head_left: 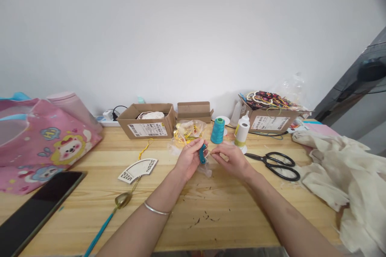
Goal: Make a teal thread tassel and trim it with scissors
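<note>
My left hand, closed, holds a small teal curved piece, with something clear like plastic film hanging below it. Whether the piece is wound thread or a tool is too small to tell. Just to its right, my right hand makes a pinch; what lies between the fingertips cannot be made out. Behind the hands stand a teal thread cone and a clear bag of yellow cord. A fan-shaped wooden pendant lies to the left, with a brass-coloured bell-like cap and a teal tassel.
Black-handled scissors lie right of my right hand, beside crumpled cream cloth. White bottles and cardboard boxes line the wall, one box heaped with ornaments. A phone and pink bag are at left.
</note>
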The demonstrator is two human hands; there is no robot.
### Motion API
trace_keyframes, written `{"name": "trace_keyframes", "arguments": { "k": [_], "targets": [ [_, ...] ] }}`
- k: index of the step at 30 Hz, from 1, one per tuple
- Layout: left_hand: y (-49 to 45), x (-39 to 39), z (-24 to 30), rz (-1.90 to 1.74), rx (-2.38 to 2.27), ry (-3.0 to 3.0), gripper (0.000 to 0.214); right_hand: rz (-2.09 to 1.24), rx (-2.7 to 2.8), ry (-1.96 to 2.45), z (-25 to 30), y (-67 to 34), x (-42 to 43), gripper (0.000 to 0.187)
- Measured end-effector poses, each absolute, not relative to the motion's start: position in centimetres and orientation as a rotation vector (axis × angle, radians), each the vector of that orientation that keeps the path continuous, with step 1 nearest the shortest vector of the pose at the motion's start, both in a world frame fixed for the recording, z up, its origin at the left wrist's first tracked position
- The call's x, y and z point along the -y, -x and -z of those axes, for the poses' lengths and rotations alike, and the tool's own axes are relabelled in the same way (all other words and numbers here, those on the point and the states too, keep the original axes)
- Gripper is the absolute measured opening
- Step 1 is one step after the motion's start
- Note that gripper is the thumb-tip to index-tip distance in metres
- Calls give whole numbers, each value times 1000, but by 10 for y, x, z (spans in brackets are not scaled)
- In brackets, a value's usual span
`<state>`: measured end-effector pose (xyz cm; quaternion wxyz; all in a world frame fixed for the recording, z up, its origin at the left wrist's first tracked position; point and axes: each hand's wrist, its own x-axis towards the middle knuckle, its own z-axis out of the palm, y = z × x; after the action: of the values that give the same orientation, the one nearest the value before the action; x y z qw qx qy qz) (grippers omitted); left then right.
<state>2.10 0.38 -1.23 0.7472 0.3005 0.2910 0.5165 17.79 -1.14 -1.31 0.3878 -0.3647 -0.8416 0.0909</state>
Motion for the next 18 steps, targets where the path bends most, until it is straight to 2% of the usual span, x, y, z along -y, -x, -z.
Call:
{"name": "trace_keyframes", "arguments": {
  "k": [18],
  "targets": [
    [-22, -2, 11, -1121, -668, -689, 15, -115, 1865, 896, 7, -184, 10, 6]
  ]
}}
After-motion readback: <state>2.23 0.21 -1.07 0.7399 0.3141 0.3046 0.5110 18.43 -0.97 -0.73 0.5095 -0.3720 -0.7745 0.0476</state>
